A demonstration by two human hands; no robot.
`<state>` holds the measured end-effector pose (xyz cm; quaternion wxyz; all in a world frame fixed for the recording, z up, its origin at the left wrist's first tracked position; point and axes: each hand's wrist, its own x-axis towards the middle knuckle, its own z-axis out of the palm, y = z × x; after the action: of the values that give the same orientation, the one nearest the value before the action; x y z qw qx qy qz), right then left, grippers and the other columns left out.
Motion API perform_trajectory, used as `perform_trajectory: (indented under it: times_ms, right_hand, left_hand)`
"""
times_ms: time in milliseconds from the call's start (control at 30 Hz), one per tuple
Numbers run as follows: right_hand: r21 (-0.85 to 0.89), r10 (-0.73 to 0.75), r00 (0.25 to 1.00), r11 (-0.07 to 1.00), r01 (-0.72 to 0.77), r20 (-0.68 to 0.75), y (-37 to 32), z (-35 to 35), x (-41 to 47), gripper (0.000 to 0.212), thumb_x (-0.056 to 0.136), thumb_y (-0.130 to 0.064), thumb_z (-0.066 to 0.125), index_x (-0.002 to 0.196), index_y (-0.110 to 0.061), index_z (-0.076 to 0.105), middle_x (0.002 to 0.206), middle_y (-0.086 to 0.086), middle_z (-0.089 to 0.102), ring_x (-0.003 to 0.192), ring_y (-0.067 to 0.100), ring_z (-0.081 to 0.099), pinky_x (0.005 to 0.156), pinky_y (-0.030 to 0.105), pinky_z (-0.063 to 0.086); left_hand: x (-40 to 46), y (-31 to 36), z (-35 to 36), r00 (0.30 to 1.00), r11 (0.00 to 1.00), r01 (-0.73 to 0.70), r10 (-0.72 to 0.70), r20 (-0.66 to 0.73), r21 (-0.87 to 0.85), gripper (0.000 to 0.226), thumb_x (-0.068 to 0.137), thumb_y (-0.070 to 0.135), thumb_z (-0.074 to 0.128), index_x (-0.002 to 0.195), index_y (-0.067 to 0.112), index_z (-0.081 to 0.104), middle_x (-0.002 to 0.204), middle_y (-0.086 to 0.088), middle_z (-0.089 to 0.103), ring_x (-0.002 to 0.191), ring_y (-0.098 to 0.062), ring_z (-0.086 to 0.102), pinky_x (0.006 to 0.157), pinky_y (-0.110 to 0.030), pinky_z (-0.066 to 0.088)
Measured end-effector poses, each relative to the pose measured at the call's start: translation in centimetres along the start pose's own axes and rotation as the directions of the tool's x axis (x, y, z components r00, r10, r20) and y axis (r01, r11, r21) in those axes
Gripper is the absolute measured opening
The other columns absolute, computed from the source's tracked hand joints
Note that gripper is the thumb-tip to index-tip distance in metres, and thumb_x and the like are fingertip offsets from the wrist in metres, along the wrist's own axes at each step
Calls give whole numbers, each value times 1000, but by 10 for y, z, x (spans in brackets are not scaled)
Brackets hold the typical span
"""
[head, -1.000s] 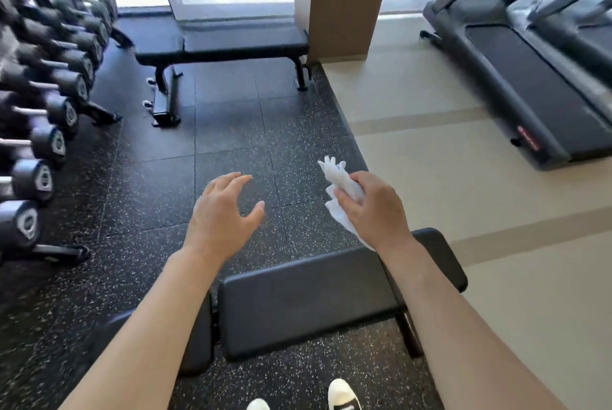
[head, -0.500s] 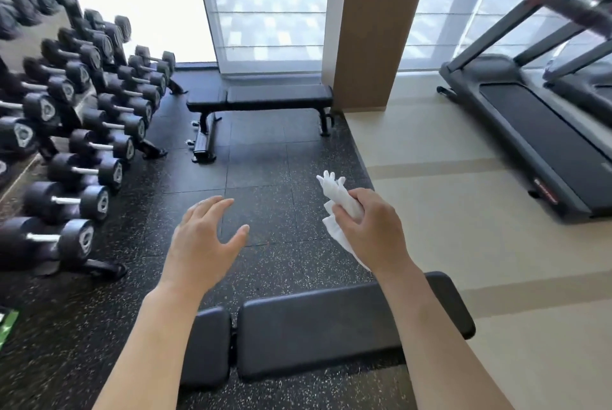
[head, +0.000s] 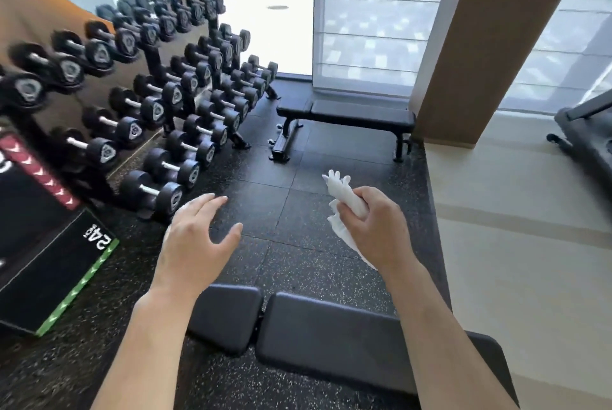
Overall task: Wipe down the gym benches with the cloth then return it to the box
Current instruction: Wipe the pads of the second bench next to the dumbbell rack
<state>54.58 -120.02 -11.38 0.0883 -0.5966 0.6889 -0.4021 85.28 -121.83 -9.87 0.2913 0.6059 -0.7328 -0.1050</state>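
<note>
My right hand [head: 381, 227] is closed around a crumpled white cloth [head: 344, 199], held in the air above the dark floor. My left hand [head: 195, 244] hovers beside it with fingers spread and nothing in it. A black padded bench [head: 331, 336] lies just below both forearms at the bottom of the view. A second black bench [head: 351, 113] stands farther off by the window. A black box with a green edge and "24" printed on it [head: 43, 257] sits at the left.
A rack of black dumbbells [head: 159, 88] fills the left side. A brown pillar [head: 477, 45] stands at the back right, with a treadmill [head: 586, 131] beyond it on the beige floor. Speckled rubber flooring [head: 298, 184] lies between the two benches.
The view has tilted up and turned left, bringing the dumbbell rack and the black box into sight. Both hands keep their pose, the right still holding the cloth.
</note>
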Motion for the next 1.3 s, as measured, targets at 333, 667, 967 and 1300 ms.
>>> perform_trajectory:
  times_ms: [333,667,967,1300]
  right_hand:
    - [134,-173,968,980,150,182,-71,31,-12,20,94,-43,70,103,-25,71,89,-12,67,74,9,62,67,33,51]
    - [217,-280,936,948,234,212,-172,76,-38,15,93,-48,69,95,-33,66,84,-21,62,71,1,58,60,24,40]
    - [249,-299,925,938,241,233,-286,154,-78,14,93,-45,68,97,-32,68,87,-19,63,74,-1,57,64,27,45]
    - [244,-241,950,951,190,200,-366,237,-99,9,93,-43,69,92,-35,66,83,-17,66,72,1,61,66,33,53]
  left_hand:
    - [-78,-28,-69,964,969,229,-212,-162,93,57,94,42,69,146,20,59,153,-3,54,148,-23,40,123,-51,35]
    - [-117,-78,-147,925,921,330,-272,-266,206,55,93,40,71,143,17,62,150,-5,57,145,-27,44,120,-55,37]
    - [-130,-172,-226,922,914,330,-258,-289,237,56,94,43,70,144,20,61,152,-4,56,146,-27,43,121,-54,36]
    - [-126,-290,-289,930,922,311,-246,-272,229,57,93,43,71,145,20,61,152,-2,55,147,-27,42,122,-53,35]
